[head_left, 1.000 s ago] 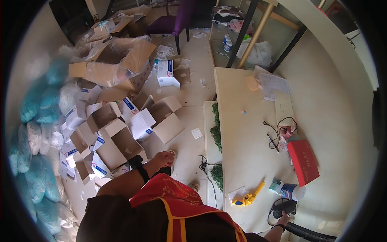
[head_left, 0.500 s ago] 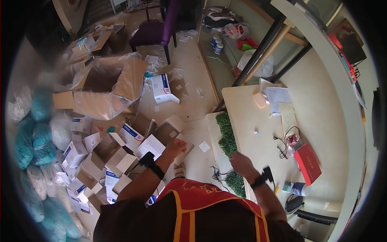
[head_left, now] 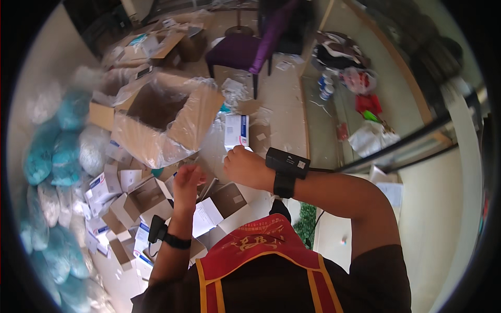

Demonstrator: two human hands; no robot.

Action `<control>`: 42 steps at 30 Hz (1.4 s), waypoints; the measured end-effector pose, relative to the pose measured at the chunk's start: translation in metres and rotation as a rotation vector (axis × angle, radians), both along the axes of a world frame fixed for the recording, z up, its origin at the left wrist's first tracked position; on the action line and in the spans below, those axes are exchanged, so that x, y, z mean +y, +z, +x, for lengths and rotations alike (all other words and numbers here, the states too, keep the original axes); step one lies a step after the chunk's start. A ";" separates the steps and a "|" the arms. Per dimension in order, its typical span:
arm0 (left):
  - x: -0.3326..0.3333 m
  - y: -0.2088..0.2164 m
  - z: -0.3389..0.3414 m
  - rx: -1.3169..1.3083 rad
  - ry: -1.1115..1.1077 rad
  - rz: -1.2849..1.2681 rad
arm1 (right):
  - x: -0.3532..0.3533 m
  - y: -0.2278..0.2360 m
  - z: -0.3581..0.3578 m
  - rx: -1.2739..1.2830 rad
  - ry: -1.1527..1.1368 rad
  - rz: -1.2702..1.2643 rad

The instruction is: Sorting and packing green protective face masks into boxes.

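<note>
Both hands held up over the littered floor (head_left: 284,117), level with the heap of opened cartons. Left hand (head_left: 188,182): raised, fingers loosely bent and slightly apart, nearest the heap and the near edge of the large plastic-lined carton (head_left: 201,117). Right hand (head_left: 249,169): back upward, fingers curled close together; cannot tell whether they pinch anything. It overlaps, in view, the near end of a white box (head_left: 236,130) with a blue strip. Open carton (head_left: 228,201), white outside and brown inside, lies on the floor below and between the hands, its mouth upward. Toward the floor's left edge, teal bags (head_left: 65,156) are piled by the wall. Purple chair (head_left: 237,49) stands near the floor's far edge. Greenery (head_left: 305,224) runs along the left edge of the pale table (head_left: 428,235); papers (head_left: 390,194) lie near its far-left corner.
</note>
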State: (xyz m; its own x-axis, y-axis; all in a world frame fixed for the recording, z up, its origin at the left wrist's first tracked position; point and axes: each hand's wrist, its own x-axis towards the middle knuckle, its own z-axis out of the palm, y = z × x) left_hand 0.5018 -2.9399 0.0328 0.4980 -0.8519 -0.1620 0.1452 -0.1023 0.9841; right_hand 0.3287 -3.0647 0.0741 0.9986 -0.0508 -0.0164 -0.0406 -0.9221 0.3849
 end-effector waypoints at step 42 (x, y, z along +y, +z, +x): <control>-0.439 -0.019 0.032 -0.087 -0.071 0.152 | -0.471 -0.052 -0.016 -0.033 -0.354 1.556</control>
State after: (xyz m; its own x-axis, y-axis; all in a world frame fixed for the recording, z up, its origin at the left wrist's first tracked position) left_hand 0.5342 -3.3791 0.0137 0.4554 -0.8542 -0.2509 0.0474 -0.2581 0.9649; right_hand 0.3129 -3.5356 0.0218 0.9417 -0.2245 -0.2507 -0.3169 -0.3407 -0.8851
